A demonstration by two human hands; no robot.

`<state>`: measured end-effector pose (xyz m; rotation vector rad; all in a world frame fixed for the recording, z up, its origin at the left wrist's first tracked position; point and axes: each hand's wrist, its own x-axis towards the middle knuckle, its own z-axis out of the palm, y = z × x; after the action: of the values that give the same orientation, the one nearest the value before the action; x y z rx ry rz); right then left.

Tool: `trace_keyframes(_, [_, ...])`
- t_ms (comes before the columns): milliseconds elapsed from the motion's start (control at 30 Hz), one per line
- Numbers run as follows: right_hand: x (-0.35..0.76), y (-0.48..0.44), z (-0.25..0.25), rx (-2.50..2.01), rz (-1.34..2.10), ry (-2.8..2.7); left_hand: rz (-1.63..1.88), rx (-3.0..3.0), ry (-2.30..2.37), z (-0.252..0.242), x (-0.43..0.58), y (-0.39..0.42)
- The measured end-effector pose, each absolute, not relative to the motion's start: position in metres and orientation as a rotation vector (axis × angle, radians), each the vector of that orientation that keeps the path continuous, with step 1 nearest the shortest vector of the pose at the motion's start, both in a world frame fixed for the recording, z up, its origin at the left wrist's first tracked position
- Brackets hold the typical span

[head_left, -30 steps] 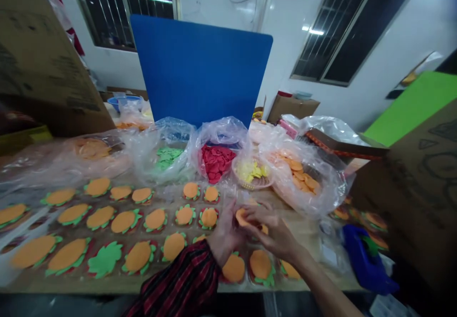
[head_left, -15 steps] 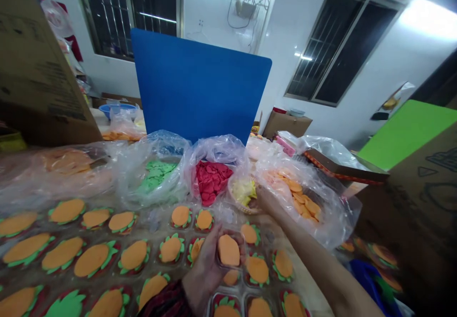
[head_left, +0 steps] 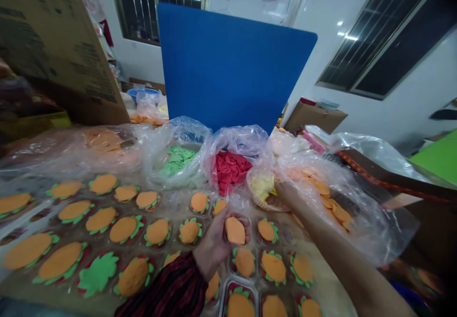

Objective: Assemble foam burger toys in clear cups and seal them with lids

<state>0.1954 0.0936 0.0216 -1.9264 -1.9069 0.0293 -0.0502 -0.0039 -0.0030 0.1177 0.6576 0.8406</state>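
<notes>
My left hand is closed around a small clear plastic tray with an orange bun-shaped piece in it, held above the rows of pieces on the table. My right hand reaches into a shallow basket of yellow pieces; its fingertips are hidden there, so their grip does not show. Around my left hand, several layered burger-shaped pieces in clear trays show orange tops over green frilled and red layers. One green piece at the left has no orange top.
Plastic bags hold green pieces, red pieces and orange pieces behind the rows. A blue board stands upright at the back. Cardboard boxes rise at the left and right.
The view has shifted, so the scene sits differently in the frame. My left hand still holds the tray, and my right hand stays at the basket of yellow pieces.
</notes>
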Motion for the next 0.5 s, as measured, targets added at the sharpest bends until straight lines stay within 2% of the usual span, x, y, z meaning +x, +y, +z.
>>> trace_keyframes(200, [0.187,0.057,0.041,-1.926,-0.091,-2.015,0.839,0.085,0.641,-0.003,-0.053,0.001])
trace_keyframes(400, [0.121,-0.007,0.053,-1.255,0.314,-1.977,0.799,0.015,0.585,-0.001,-0.052,-0.004])
trace_keyframes(500, [0.089,-0.020,0.043,-1.019,0.312,-2.037,0.802,-0.027,0.563,0.000,-0.055,-0.007])
